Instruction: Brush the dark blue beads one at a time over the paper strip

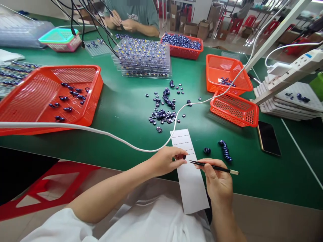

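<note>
Left hand [166, 161] pinching small dark piece [184, 157]; right hand [219, 179] on tweezers [214, 167].
Brace piece over paper strip [193, 191], bring tips in straight, squeeze lightly; it could slip. Left fingers narrow on piece, right fingers closed round tweezers, by bench [126, 114] near edge. Count: 1 tweezers, 1 strip, 1 phone [268, 137], 4 red-orange baskets [234, 109], 1 short bead cluster [207, 151], 1 long bead row [225, 151]; central bead pile [163, 115] too crowded.

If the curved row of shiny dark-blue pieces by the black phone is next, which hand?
Right, probably: the right hand sits nearer the row, already holding slim black tweezers; the left hand is farther.
</note>
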`<state>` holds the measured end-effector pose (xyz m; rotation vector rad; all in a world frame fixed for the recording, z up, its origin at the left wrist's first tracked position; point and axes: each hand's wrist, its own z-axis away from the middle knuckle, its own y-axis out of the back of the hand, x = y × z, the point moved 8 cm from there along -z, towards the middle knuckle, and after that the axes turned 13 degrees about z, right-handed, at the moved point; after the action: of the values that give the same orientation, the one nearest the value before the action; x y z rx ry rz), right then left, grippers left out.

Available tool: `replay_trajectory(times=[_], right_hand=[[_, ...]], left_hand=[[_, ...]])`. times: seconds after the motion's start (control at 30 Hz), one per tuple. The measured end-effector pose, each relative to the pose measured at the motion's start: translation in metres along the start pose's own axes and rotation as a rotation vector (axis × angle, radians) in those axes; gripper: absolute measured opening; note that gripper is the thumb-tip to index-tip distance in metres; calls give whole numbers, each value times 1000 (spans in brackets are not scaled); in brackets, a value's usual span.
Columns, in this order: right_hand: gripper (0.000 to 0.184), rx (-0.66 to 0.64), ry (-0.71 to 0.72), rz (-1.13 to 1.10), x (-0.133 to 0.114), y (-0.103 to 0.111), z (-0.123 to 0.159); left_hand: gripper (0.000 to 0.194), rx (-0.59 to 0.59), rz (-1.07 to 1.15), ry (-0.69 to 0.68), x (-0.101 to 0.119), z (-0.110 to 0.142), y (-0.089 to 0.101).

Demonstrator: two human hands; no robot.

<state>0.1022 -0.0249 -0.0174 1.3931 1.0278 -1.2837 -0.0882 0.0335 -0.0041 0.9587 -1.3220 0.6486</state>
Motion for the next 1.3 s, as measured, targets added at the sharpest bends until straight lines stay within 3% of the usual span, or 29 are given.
replay_trajectory(times=[0.1,0.2,0.33,0.5,0.7,1.3], right_hand=[[21,77,-81,183,3,13,-2],[28,23,-153,331,0,7,-3],[27,-111,-131,399,-9,-22,-5],[27,-97,-117,451,-1,-34,-9],[32,-41,-179,444,8,-29,-9],[28,-30,-151,456,5,-28,-11]], left_hand=[[22,87,-156,-36,-5,4,30],[22,54,-217,-123,-6,11,41],[22,-118,-154,-195,-10,20,29],[20,-298,-220,-161,-14,22,15],[21,-273,-262,-180,-6,20,19],[19,-280,-272,-170,-5,20,18]])
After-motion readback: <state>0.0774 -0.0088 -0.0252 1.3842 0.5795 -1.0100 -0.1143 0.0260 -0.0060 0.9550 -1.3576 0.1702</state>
